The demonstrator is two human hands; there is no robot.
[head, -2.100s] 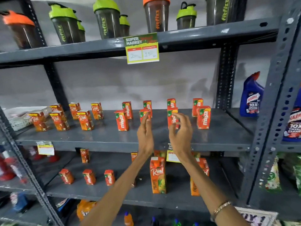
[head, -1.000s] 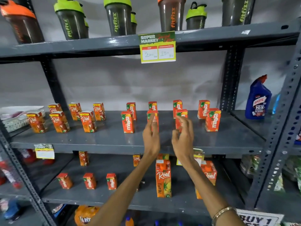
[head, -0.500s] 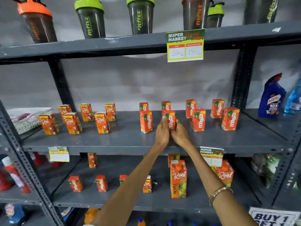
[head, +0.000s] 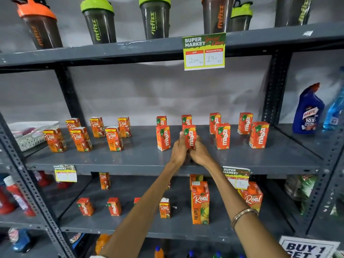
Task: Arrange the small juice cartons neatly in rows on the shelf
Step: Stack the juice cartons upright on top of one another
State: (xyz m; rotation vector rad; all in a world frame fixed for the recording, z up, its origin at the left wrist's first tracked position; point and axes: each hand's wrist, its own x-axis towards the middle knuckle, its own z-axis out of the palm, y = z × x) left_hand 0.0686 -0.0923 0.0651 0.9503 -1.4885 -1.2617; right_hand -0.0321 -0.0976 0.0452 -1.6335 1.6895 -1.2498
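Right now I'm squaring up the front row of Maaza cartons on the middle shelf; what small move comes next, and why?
Probably let go: the small orange Maaza carton, clasped by the left hand and right hand, stands upright in the front row's gap, roughly level with its neighbours.

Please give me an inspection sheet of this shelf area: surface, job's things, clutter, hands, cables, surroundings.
Surface: grey metal shelf, middle level, front strip bare.
Job's things: Maaza cartons upright in two rows of four; Real cartons at left in two rows of three, slightly turned.
Clutter: white basket at far left.
Hands: left hand and right hand both clasp one front-row Maaza carton.
Cables: nothing seen.
Surroundings: shaker bottles above; price tag; cleaner bottle at right; more cartons below.
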